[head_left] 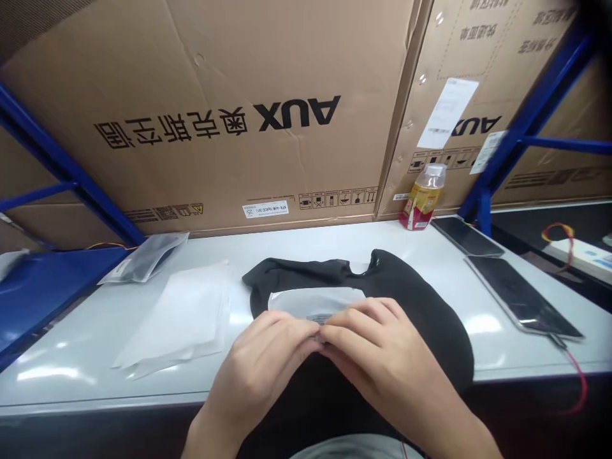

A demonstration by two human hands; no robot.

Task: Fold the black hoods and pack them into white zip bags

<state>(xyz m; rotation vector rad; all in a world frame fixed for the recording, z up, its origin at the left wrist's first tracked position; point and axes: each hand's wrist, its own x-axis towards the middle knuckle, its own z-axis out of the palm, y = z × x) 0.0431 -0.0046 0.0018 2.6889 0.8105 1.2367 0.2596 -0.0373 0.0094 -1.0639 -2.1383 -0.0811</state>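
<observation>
Pale pouch [313,301]: located above the black cloth [425,299] at the near side of the white table [217,252], directly in front of the wearer. The left hand [270,354] and the right hand [377,341] grip it at the middle of its near edge. The fingers of each hand are drawn together, with the tips clamped on this edge and almost meeting. The exact bite is hidden by the fingers. The paired pinch, one from each side, probably keeps the thin film steady and places equal control on both halves; the far edge is left free.

Appearance: the visible part is whitish, smooth and apparently flexible, with a slightly curved far edge. Small dark print shows just ahead of the fingertips; it is not legible.

Surroundings: the black cloth spreads beneath the work, presumably as a soft layer over the hard tabletop. To the left lie white sheets [179,312], with a clear bag [148,255] beyond them. To the right lies a dark-screened device [523,293], a cable attached at its near end. A bottle [423,197] stands upright against the cardboard boxes [229,169], apparently set back to leave the hands room.
</observation>
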